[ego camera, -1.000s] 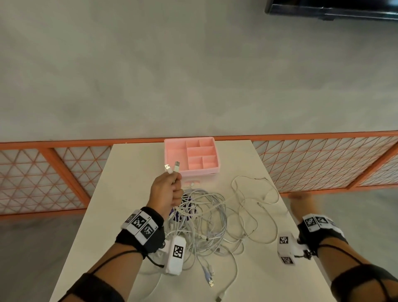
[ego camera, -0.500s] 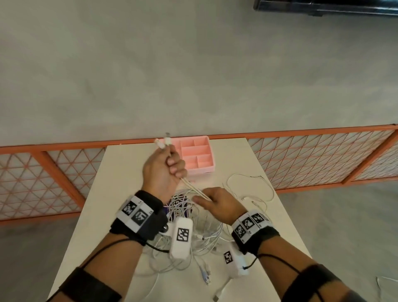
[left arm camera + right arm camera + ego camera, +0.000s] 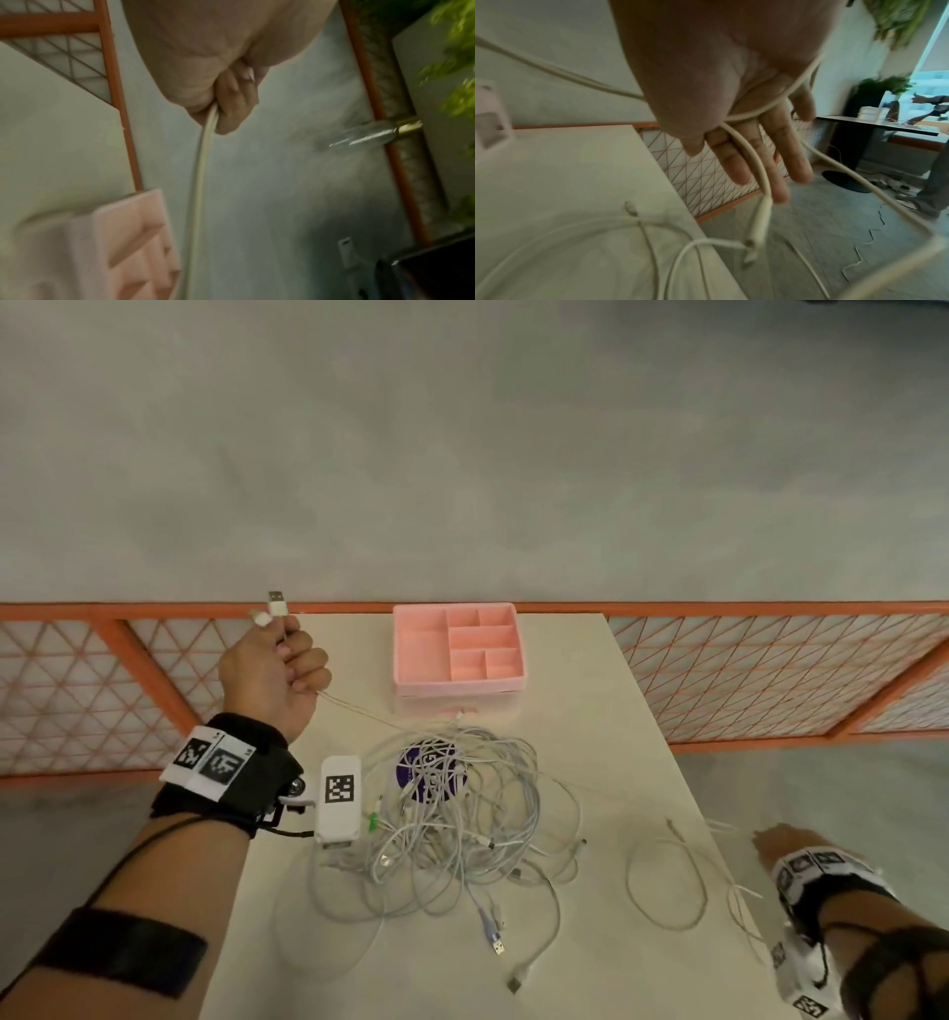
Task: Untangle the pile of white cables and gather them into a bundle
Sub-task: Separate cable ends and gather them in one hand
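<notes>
A tangled pile of white cables (image 3: 452, 819) lies mid-table over a purple disc (image 3: 430, 770). My left hand (image 3: 280, 667) is raised at the table's far left and grips two cable ends in a fist; their USB plugs (image 3: 276, 604) stick out above it. From this fist (image 3: 226, 105) a strand (image 3: 200, 182) runs down to the pile. Beyond the table's right edge, my right hand (image 3: 770, 839) is blurred. A white cable (image 3: 752, 158) loops across its straight fingers (image 3: 780, 154), passes under the thumb, and its connector dangles below.
A pink compartment tray (image 3: 457, 680) stands at the table's far edge behind the pile. A loose cable loop (image 3: 667, 880) lies on the table's right side. An orange lattice railing (image 3: 770, 680) runs behind and beside the table.
My right hand has swung from beside the left hand out past the table's right edge, drawing a cable with it. The left hand has moved left and farther away with its plugs.
</notes>
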